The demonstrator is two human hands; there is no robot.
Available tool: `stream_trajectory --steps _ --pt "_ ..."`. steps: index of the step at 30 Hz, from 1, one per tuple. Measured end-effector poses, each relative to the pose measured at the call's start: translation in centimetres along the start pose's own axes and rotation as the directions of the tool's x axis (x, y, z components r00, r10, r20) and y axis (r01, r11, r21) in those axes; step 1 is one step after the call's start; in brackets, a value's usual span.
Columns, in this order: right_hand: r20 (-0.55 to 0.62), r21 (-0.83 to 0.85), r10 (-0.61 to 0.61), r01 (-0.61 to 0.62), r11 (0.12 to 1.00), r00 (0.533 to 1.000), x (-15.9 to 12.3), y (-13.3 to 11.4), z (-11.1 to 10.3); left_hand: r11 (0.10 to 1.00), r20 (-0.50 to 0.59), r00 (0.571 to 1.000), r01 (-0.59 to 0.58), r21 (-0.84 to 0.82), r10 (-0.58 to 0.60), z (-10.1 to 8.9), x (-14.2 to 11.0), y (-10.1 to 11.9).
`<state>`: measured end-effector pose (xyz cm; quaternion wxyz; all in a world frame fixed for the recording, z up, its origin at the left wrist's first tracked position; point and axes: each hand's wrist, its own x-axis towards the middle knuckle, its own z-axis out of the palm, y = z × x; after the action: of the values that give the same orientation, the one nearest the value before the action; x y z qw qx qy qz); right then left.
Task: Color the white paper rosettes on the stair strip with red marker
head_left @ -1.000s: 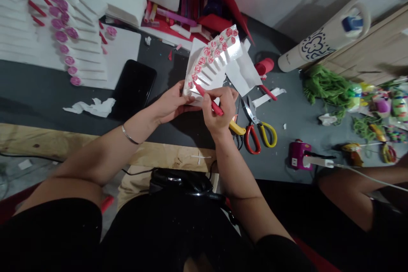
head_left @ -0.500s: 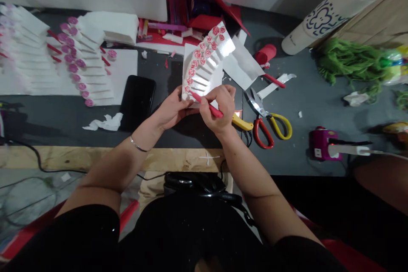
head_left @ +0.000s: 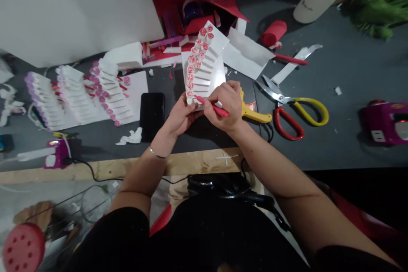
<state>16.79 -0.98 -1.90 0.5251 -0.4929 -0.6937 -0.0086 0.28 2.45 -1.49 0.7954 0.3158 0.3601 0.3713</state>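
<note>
Left hand [head_left: 181, 117] half-closed, gripping lower edge of white stepped model [head_left: 207, 66], held over dark tabletop [head_left: 334, 55]. Right hand [head_left: 225, 106] pinching red marker [head_left: 212, 107], tip just beside lowest pink rose [head_left: 190, 93].

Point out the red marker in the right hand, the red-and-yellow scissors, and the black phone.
red marker [head_left: 221, 111], head view, on its barrel
red-and-yellow scissors [head_left: 279, 129], head view, on the red handle
black phone [head_left: 152, 117], head view, on its screen

Glossy white paper [head_left: 208, 77] (smooth red stick [head_left: 213, 107])
</note>
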Motion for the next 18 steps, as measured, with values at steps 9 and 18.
stream_trajectory --steps 9,18 --pt "0.012 0.015 0.031 -0.032 0.999 0.999 0.11 -0.26 0.30 0.998 -0.028 1.000 0.012 0.068 -0.010 0.26 -0.31 0.54" --pt "0.056 -0.034 0.064 -0.063 0.997 0.996 0.14 -0.19 0.61 0.997 -0.018 1.000 0.018 0.075 -0.017 0.18 -0.30 0.68"
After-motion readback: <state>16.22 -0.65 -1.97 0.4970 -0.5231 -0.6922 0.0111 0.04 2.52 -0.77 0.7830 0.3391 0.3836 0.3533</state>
